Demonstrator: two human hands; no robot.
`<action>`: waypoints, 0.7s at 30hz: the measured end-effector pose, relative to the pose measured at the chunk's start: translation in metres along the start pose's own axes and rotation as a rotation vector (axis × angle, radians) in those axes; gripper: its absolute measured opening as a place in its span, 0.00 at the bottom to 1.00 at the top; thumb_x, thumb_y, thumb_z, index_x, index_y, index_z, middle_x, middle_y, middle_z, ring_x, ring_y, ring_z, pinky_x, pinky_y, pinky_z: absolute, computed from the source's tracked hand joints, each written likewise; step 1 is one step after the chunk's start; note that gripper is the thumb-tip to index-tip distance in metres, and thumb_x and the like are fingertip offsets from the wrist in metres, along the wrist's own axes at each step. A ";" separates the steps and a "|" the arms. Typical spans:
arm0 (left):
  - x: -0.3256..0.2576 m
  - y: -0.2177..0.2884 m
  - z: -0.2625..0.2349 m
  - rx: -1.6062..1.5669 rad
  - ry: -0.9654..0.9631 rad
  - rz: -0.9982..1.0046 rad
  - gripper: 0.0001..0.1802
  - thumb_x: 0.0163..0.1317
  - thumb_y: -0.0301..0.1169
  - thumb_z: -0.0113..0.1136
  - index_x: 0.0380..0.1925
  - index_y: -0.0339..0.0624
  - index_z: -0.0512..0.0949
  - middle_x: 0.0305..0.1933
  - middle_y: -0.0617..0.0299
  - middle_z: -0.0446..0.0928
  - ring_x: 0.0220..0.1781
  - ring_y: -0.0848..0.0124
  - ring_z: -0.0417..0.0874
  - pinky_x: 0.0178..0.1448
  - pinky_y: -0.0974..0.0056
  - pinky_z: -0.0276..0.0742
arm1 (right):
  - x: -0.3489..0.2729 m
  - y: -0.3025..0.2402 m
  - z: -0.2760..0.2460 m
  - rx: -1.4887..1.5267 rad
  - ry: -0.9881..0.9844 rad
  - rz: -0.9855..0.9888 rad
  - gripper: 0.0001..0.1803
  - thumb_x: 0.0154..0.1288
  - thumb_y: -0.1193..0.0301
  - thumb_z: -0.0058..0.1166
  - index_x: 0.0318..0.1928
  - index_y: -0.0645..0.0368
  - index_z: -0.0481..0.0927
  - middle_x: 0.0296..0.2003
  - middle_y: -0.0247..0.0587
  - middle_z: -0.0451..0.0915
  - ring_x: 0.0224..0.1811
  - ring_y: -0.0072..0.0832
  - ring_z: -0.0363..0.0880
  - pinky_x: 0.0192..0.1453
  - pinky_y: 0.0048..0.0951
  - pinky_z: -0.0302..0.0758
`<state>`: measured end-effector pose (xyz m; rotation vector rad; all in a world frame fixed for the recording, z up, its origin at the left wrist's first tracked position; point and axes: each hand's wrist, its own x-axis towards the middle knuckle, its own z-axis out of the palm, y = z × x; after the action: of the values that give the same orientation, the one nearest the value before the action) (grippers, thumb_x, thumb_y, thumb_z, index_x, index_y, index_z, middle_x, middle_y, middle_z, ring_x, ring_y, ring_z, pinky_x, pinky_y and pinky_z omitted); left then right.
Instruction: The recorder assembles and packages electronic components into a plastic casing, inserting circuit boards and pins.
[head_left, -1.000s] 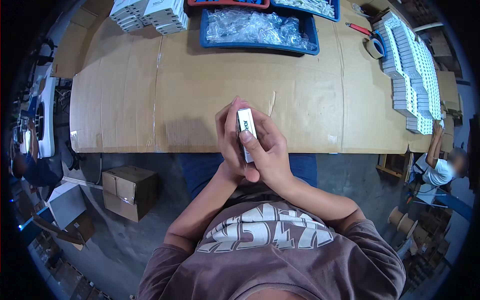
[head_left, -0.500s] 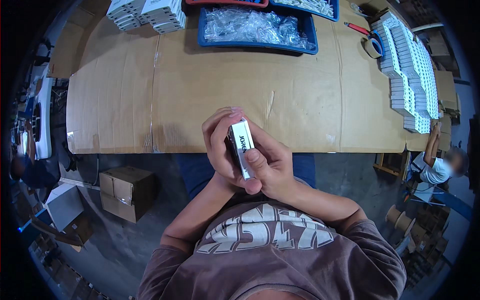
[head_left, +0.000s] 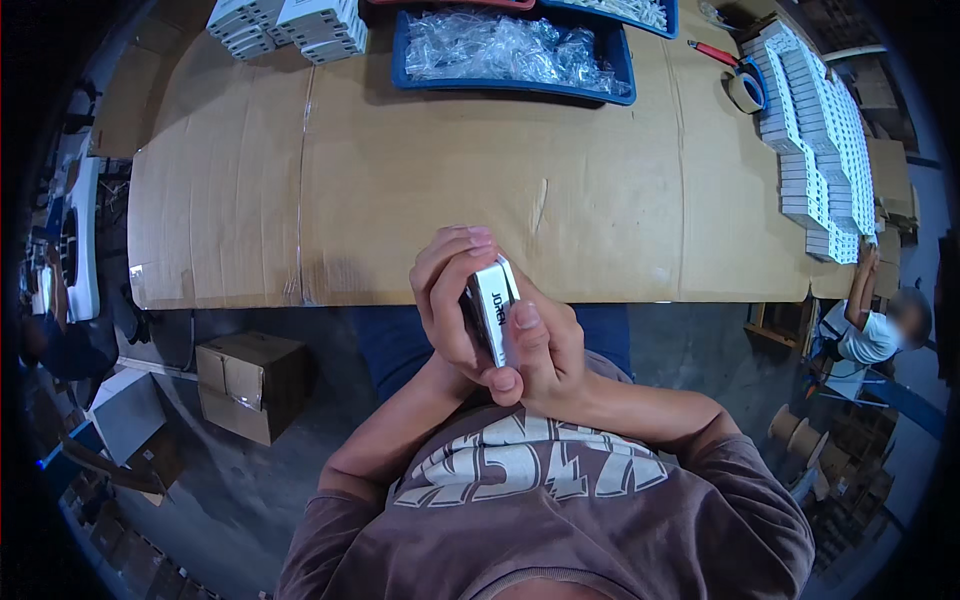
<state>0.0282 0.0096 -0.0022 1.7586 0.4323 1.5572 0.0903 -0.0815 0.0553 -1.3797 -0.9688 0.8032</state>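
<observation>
Between my two hands is a small white carton point(head_left: 497, 292) with dark lettering on its narrow side, held over the table's near edge. My left hand point(head_left: 447, 300) wraps around its left side, fingertips curled over the far end. A dark strip shows along the carton's side by the left palm; I cannot tell what it is. From the right, my right hand point(head_left: 556, 350) clasps the carton, its thumb pressed on the lettered side. Palms and fingers hide most of the carton.
A cardboard-covered table point(head_left: 420, 190) lies ahead. At its back stand a blue bin point(head_left: 515, 93) of clear plastic bags and stacked white cartons point(head_left: 322, 28). More cartons point(head_left: 818, 150) line the right side, near a tape roll point(head_left: 746, 92). A cardboard box point(head_left: 252, 380) sits on the floor.
Both hands have shifted slightly toward me with the carton. It has turned a little, and its far end now looks more rounded. The right thumb remains on its side.
</observation>
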 end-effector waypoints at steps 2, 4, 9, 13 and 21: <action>-0.002 0.000 0.003 -0.043 0.061 0.045 0.50 0.66 0.72 0.45 0.50 0.25 0.74 0.52 0.39 0.73 0.52 0.48 0.80 0.54 0.44 0.80 | -0.002 -0.003 -0.001 -0.013 0.006 -0.002 0.30 0.86 0.62 0.34 0.75 0.72 0.65 0.55 0.57 0.82 0.46 0.32 0.83 0.53 0.30 0.78; -0.001 0.000 0.004 -0.045 0.046 0.048 0.50 0.66 0.73 0.45 0.50 0.26 0.74 0.52 0.39 0.73 0.52 0.49 0.80 0.54 0.44 0.80 | -0.003 0.001 0.000 -0.019 0.018 -0.018 0.30 0.86 0.62 0.33 0.75 0.72 0.64 0.55 0.57 0.82 0.46 0.32 0.83 0.53 0.30 0.78; -0.006 -0.003 0.001 0.044 0.008 0.051 0.54 0.65 0.76 0.45 0.56 0.25 0.72 0.55 0.40 0.72 0.56 0.49 0.79 0.57 0.43 0.79 | -0.001 0.001 -0.002 0.040 -0.010 0.013 0.33 0.87 0.57 0.31 0.75 0.72 0.64 0.53 0.55 0.82 0.45 0.31 0.83 0.52 0.29 0.78; -0.002 -0.014 0.003 -0.032 -0.070 -0.023 0.73 0.51 0.85 0.53 0.70 0.20 0.62 0.62 0.39 0.67 0.66 0.49 0.72 0.67 0.46 0.74 | 0.014 0.018 -0.010 0.149 -0.013 0.049 0.40 0.86 0.46 0.29 0.74 0.73 0.66 0.62 0.57 0.78 0.62 0.37 0.79 0.68 0.33 0.71; -0.003 -0.009 -0.003 -0.431 0.000 -0.627 0.62 0.65 0.78 0.46 0.78 0.34 0.50 0.72 0.47 0.66 0.71 0.59 0.73 0.73 0.53 0.70 | 0.039 0.010 -0.054 -0.311 -0.244 0.061 0.34 0.75 0.54 0.58 0.71 0.65 0.73 0.64 0.59 0.77 0.66 0.50 0.78 0.70 0.41 0.73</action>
<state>0.0263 0.0147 -0.0114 1.1423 0.5371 1.0945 0.1565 -0.0680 0.0516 -1.6086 -1.2877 0.9091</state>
